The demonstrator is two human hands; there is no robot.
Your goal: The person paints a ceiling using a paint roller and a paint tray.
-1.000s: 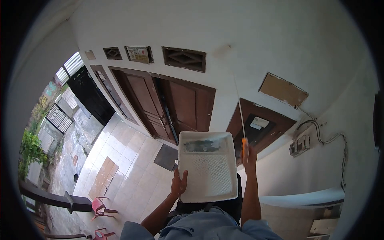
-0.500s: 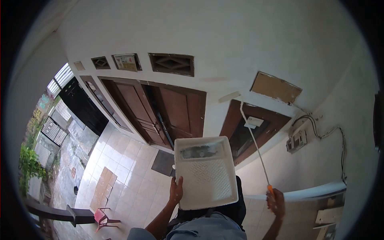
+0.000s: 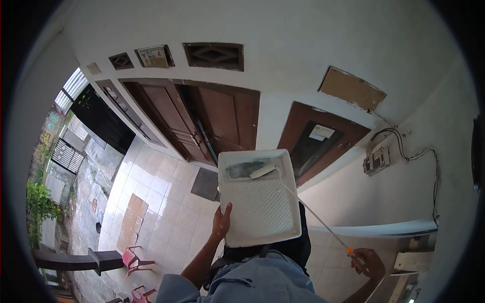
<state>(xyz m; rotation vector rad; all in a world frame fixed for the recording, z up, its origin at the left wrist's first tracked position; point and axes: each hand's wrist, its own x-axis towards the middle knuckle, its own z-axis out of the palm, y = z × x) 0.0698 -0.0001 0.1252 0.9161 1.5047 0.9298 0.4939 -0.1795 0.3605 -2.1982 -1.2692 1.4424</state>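
My left hand (image 3: 221, 221) grips the left edge of a white paint tray (image 3: 262, 214), thumb over the rim. The tray lies tilted in front of my body, with a ribbed slope and a well at its far end where grey shows through. My right hand (image 3: 368, 263) is closed around the orange handle of a long-handled paint roller (image 3: 318, 218), low at the right. The roller's pale, narrow head (image 3: 263, 171) rests in or just over the tray's well; contact cannot be made out exactly.
Ahead is a white wall with brown double doors (image 3: 222, 116), a brown-framed window (image 3: 323, 141) and a cardboard-covered opening (image 3: 352, 88). An electric meter (image 3: 376, 160) with loose cables hangs at right. Red plastic chairs (image 3: 132, 260) and flat cardboard (image 3: 132, 222) are on the tiled floor.
The roller head has come down from the wall beside the window into the tray's well. My right hand has shifted right and slightly down. My left hand still holds the tray.
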